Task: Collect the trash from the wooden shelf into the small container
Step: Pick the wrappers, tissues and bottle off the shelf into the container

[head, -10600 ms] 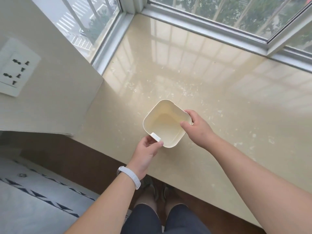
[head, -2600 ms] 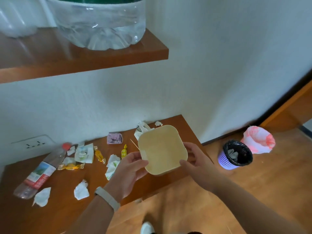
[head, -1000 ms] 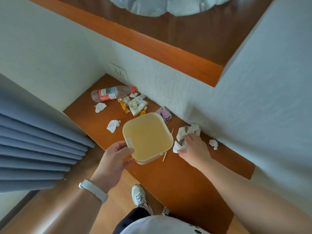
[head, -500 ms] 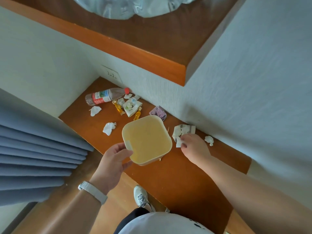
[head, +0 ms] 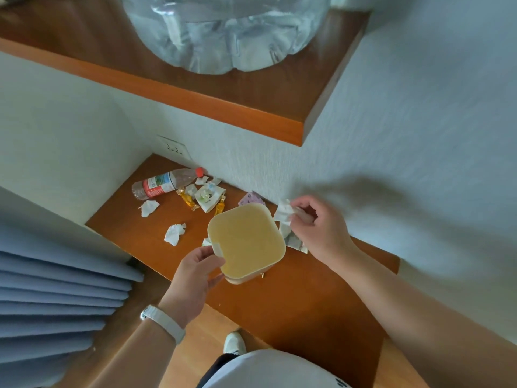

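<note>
A: Where's the small container (head: 247, 242)?

B: One, cream and square. The left hand (head: 193, 278) grips its near corner, thumb on the rim, and holds it over the lower wooden shelf (head: 302, 301).

A: And the right hand (head: 320, 231)?

B: Its fingers are curled, pinching one crumpled white paper (head: 284, 212) just right of the container's rim, by the wall. More paper (head: 297, 243) shows under that hand; I cannot tell if it is the same piece.

A: What trash lies on the shelf?

B: One plastic bottle (head: 163, 183) with a red cap, lying on its side by the wall. Two yellow wrapped candies (head: 186, 198), with one white packet (head: 207, 196) between them. Two crumpled tissues (head: 174, 233) lying apart to the left. One purple wrapper (head: 251, 198) behind the container.

A: Above?

B: One upper shelf (head: 223, 93) carrying one large clear water jug (head: 223, 32).
</note>
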A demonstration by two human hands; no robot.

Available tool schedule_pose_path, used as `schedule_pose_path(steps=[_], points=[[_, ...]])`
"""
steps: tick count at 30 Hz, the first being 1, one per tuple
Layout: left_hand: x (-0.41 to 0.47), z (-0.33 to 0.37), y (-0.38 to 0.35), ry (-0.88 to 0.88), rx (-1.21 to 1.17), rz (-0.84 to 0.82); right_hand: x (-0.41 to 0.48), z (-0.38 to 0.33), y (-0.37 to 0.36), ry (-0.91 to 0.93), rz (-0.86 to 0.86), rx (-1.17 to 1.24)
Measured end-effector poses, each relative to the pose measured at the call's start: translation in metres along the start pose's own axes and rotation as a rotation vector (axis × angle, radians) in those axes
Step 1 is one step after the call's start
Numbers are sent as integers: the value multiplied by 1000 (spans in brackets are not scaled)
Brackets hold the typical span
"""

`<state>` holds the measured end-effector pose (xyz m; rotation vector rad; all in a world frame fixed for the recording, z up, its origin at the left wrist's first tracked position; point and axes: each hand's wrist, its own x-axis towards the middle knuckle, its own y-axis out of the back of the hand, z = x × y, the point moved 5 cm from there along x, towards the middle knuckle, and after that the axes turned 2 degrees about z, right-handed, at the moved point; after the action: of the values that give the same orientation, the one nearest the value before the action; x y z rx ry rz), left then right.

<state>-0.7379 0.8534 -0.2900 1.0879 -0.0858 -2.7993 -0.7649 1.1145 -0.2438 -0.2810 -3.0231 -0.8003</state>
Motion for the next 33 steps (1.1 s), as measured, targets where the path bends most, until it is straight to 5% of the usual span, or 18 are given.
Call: schedule_pose_path(steps=[7, 14, 23, 28, 33], points=[[-7, 3, 8, 7, -3, -8, -25, -32, -39, 43, -347, -91], [-5, 5, 24, -28, 72, -3, -40, -39, -67, 118, -456, -200], [-2, 6, 17, -5, 73, -9, -27, -19, -66, 205, -394, -404], [2, 11, 11, -13, 73, 9, -13, 16, -36, 91, -267, -287], [1, 12, 11, -3, 68, 64, 2, 100, -9, -59, -257, -535]])
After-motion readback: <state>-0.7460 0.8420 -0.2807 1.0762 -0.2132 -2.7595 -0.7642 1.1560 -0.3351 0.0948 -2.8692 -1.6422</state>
